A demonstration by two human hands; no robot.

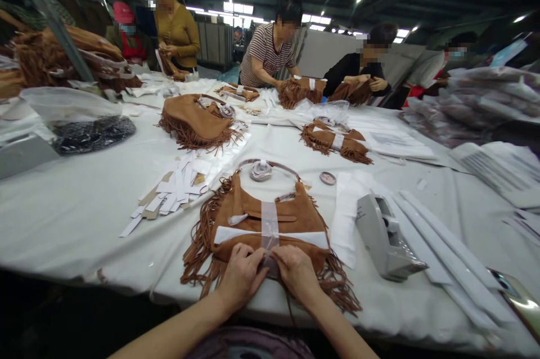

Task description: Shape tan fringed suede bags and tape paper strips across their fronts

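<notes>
A brown suede handbag (248,201) with long fringes lies flat on the white-covered table in front of me. Its curved handle arches away from me around a wrapped coil (260,170). A translucent plastic strip (270,218) runs down the middle of the bag, over a white sheet (236,235) laid across it. At the strip's near end, my left hand (241,272) is closed with its fingertips pinching the left edge. My right hand (296,270) pinches the right side, fingers bent and close to the left ones. The exact fingertip contact is partly hidden.
A grey tape dispenser (386,241) and long white strips (447,257) lie at right, with a phone (517,297) beyond. Paper slips (172,187) are heaped at left. Other fringed bags (196,120) and a bag with dark contents (93,131) lie farther back. Several people work across the table.
</notes>
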